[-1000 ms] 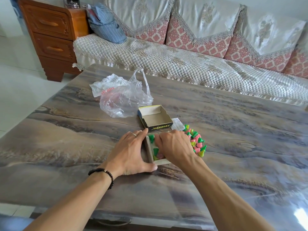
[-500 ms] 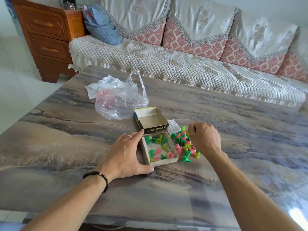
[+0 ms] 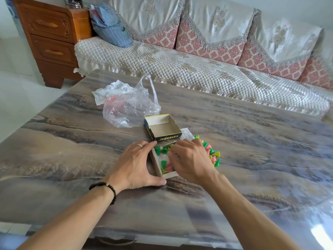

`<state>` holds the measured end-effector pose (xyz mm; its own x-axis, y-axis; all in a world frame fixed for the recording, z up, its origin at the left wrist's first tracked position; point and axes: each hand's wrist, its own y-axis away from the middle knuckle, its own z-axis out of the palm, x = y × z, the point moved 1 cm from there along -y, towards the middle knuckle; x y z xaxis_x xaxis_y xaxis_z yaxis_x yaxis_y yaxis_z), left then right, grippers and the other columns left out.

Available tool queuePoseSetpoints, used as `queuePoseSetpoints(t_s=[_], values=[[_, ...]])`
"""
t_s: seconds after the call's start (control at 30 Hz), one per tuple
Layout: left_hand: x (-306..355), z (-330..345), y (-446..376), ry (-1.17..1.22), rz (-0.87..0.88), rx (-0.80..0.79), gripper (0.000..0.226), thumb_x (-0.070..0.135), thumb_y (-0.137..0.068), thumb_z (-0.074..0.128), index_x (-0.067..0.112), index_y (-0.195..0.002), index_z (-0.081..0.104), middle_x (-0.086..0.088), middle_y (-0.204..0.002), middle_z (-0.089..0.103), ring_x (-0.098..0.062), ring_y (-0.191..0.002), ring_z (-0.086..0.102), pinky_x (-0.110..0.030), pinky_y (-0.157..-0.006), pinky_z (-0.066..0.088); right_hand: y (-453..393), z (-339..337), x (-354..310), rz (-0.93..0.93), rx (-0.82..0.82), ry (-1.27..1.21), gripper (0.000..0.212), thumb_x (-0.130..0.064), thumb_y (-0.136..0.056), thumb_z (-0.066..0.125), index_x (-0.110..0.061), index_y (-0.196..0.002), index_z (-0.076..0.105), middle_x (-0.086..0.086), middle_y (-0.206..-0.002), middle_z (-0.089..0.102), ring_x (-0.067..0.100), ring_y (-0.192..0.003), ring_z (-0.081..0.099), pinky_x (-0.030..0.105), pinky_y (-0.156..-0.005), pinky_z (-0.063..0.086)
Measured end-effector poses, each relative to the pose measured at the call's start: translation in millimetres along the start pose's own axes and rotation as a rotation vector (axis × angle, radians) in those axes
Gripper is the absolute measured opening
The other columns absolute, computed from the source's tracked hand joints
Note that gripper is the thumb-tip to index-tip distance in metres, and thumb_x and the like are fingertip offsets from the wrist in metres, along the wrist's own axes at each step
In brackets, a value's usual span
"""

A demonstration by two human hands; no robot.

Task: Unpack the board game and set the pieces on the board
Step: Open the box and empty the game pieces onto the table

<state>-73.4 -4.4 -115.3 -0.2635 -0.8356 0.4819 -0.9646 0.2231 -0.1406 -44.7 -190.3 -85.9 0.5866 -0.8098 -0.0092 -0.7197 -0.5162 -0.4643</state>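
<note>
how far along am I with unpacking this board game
Done: lid is off, many pieces lie heaped on the table. In hand: left hand steadies the tray, right hand reaches into it. Left: no board laid out yet.

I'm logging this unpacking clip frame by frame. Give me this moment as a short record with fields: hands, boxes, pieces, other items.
left hand: left hand rests on the marbled table, fingers and thumb braced against the shallow cardboard tray
right hand: right hand over the tray, fingers hidden
tray contents: green, pink and yellow plastic cone pieces
loose pieces: small pile right of the tray
empty box half: open cardboard lid behind the tray
paper: folded leaflet
bag: clear plastic bag
</note>
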Motion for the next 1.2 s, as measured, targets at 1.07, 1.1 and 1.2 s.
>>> queuePoseSetpoints(t_s=[1.07,1.1,1.2], values=[[1.8,-1.1,3.0,-0.021,0.040,0.044,0.123,0.082,-0.049,0.066,0.019,-0.148,0.029,0.003,-0.141,0.040,-0.015,-0.132,0.033,-0.028,-0.111,0.027,-18.7,-6.3,44.1,0.661,0.231,-0.310,0.056,-0.028,-0.095,0.047,-0.014,-0.045,0.026,-0.002,-0.040,0.024,0.014,-0.040,0.024,0.029,-0.043,0.026],[2.4,-1.2,3.4,-0.028,0.044,0.050,0.123,0.082,-0.050,0.066,0.018,-0.148,0.028,0.002,-0.142,0.039,-0.015,-0.133,0.031,-0.028,-0.111,0.026,-16.7,-6.5,53.2,0.672,0.220,-0.273,0.055,-0.029,-0.094,0.047,-0.012,-0.045,0.029,0.001,-0.040,0.028,0.016,-0.040,0.026,0.028,-0.045,0.028],[3.6,-1.6,4.0,-0.058,0.044,0.075,0.123,0.083,-0.050,0.066,0.018,-0.147,0.029,0.001,-0.141,0.038,-0.016,-0.134,0.029,-0.028,-0.112,0.023,-9.8,-2.2,68.4,0.624,0.179,-0.178,0.053,-0.029,-0.091,0.049,-0.012,-0.045,0.028,0.001,-0.038,0.031,0.020,-0.040,0.030,0.030,-0.054,0.035]])
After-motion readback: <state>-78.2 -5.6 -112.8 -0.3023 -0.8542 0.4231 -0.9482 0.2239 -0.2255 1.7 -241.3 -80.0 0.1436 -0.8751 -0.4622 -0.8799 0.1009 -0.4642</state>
